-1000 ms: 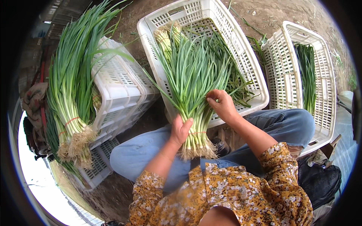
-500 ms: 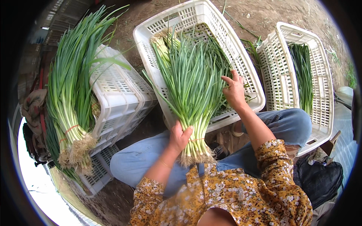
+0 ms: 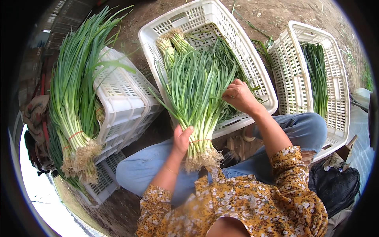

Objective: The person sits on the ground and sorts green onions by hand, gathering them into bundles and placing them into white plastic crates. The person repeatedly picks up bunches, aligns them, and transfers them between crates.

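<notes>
My left hand is wrapped round the white stems of a bunch of green onions, just above a red band near the bushy roots. The bunch slants over my lap, roots toward me, its long flat leaves spreading over a white perforated crate. At the right edge of those leaves, my right hand has its fingertips pinched together on a thin green leaf that sticks out sideways from the bunch. Inside the crate, smaller tied bunches lie at the far left with their roots away from me.
To the left, banded bunches with long leaves rest against stacked white crates. On the right a tilted white crate holds dark green leaves. A black bag lies beside my right knee. Loose leaves litter the dirt floor.
My right hand has gone from spread fingers to a pinch on a leaf, moving slightly down and left. The bunch has shifted a little, uncovering more of the tied bunches behind it.
</notes>
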`<state>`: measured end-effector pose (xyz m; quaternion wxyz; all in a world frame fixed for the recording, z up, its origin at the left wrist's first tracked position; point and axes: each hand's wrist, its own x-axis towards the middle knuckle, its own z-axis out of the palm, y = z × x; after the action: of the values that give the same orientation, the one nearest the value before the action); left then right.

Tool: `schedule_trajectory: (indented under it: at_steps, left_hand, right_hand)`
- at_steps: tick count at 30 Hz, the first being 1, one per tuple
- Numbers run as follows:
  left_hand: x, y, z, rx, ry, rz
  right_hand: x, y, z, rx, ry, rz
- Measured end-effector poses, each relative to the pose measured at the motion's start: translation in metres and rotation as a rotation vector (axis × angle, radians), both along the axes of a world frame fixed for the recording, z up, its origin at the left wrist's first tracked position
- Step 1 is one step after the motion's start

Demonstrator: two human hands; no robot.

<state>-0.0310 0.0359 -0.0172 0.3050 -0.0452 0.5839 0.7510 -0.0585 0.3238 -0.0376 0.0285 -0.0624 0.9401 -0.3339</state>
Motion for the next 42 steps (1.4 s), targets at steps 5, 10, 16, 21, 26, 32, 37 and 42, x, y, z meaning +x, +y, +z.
schedule_trajectory:
  at_steps: [5, 10, 16, 21, 26, 32, 37, 42]
  left_hand:
    - [-0.003, 0.000, 0.006, -0.042, -0.054, -0.026]
    - [0.005, 0.008, 0.003, -0.219, 0.103, -0.042]
    - [0.004, 0.015, 0.010, -0.440, 0.318, -0.133]
    - [0.004, 0.011, 0.012, -0.532, 0.382, -0.176]
    - [0.002, 0.010, 0.012, -0.601, 0.445, -0.248]
    - [0.002, 0.012, 0.018, -0.681, 0.493, -0.348]
    - [0.001, 0.011, 0.015, -0.695, 0.494, -0.357]
    - [0.001, 0.013, 0.016, -0.671, 0.473, -0.317]
  right_hand:
    - [0.014, -0.007, 0.036, -0.740, -0.265, -0.097]
    - [0.009, -0.016, 0.016, -0.815, -0.515, -0.439]
    - [0.000, 0.007, -0.033, 0.062, -0.143, -0.613]
    - [-0.006, -0.001, -0.019, 0.049, 0.231, -0.404]
    - [-0.010, -0.021, -0.023, -0.322, -0.124, -0.347]
    - [-0.026, -0.022, -0.008, -0.251, -0.413, -0.532]
    - [-0.030, -0.011, -0.013, -0.227, -0.400, -0.524]
    - [-0.014, -0.002, -0.005, -0.025, -0.283, -0.490]
